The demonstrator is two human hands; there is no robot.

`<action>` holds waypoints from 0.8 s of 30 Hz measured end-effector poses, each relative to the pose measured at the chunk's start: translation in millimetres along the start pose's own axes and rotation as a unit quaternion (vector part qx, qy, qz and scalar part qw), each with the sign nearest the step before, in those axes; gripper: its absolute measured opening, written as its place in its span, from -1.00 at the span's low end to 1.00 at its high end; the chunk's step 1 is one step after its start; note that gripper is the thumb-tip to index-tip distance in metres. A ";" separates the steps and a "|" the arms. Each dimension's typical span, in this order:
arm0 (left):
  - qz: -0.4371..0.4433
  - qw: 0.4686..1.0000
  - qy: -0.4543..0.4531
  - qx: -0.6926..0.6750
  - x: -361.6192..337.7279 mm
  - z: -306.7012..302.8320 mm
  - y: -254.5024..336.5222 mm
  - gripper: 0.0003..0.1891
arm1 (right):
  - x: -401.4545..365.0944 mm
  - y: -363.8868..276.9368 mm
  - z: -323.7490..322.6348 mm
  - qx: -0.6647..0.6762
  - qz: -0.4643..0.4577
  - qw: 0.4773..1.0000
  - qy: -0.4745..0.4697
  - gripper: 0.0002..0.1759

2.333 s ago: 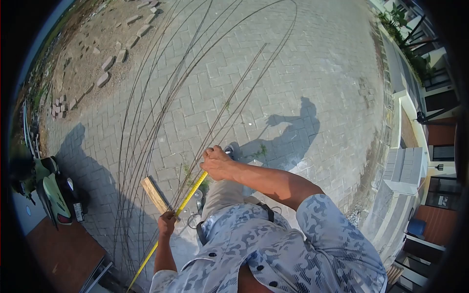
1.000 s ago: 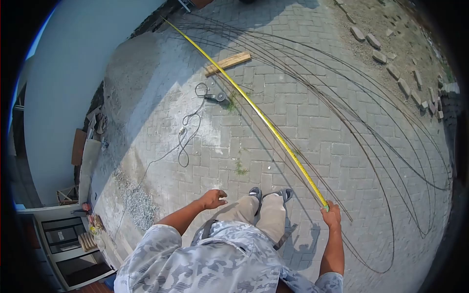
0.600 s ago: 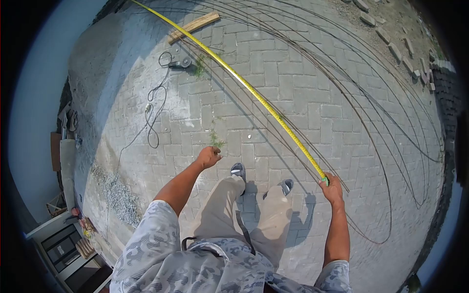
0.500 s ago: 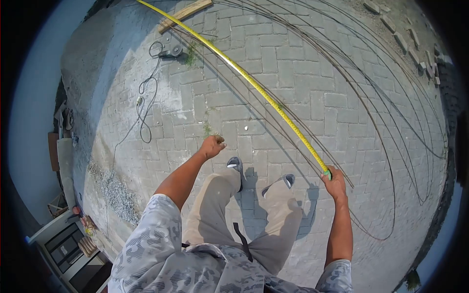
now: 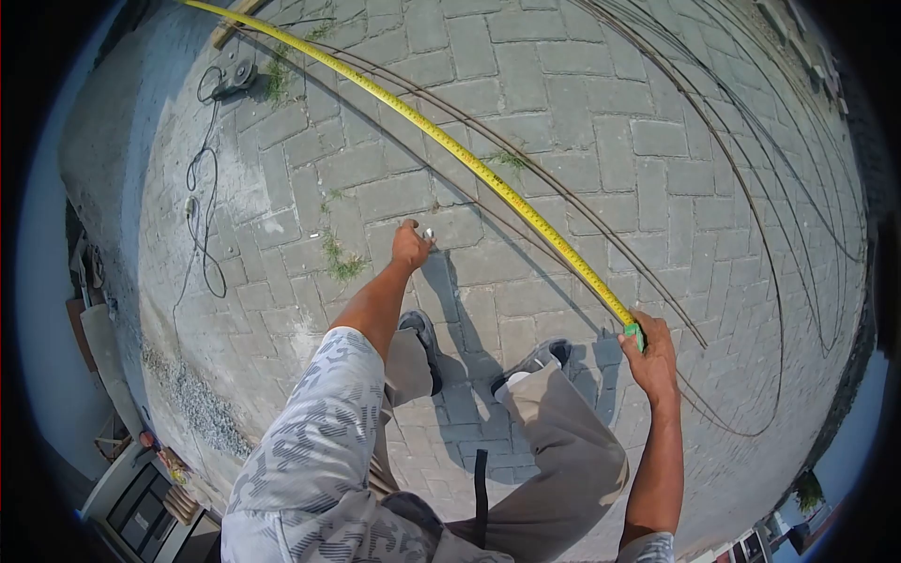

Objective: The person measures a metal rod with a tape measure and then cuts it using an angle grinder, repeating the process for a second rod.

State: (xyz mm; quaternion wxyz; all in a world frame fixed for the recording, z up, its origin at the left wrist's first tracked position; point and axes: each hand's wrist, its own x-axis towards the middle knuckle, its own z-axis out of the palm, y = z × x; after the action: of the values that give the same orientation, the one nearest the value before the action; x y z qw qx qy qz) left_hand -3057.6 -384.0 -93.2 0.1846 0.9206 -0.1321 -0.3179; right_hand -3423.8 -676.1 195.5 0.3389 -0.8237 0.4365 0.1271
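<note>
My right hand [image 5: 652, 361] is wrapped round the green case of a tape measure [image 5: 634, 336]. Its yellow blade [image 5: 479, 171] runs out from the case in a long line to the far upper left, over thin steel rods [image 5: 572, 216] and their shadow. My left hand [image 5: 410, 246] hangs over the paving ahead of my left shoe, fingers curled together; I cannot tell what, if anything, is in them. Right beside its fingertips shows a small white piece [image 5: 429, 235].
Long bent rods [image 5: 751, 178] curve across the right side. An angle grinder [image 5: 235, 80] lies at upper left, its cord [image 5: 200, 206] looped on the paving blocks. A wooden piece [image 5: 230, 28] lies under the blade's far part. Gravel [image 5: 202, 403] is heaped at left.
My view has shifted forward and right, so the grinder and wood now sit further left. My feet have stepped. The left hand reaches further forward; the right still grips the tape measure.
</note>
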 end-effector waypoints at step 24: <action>-0.079 0.986 -0.068 -0.127 -316.5 -323.5 3.2 -0.68 | -199.5 -20.3 -126.7 -0.007 0.003 1.000 -0.019 -0.42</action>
State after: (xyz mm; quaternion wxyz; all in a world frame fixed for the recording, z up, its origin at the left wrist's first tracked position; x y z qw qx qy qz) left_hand -3094.4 -190.0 314.0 0.2653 0.8734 -0.0296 -0.4073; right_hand -3535.5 -626.7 398.8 0.3409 -0.8222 0.4315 0.1469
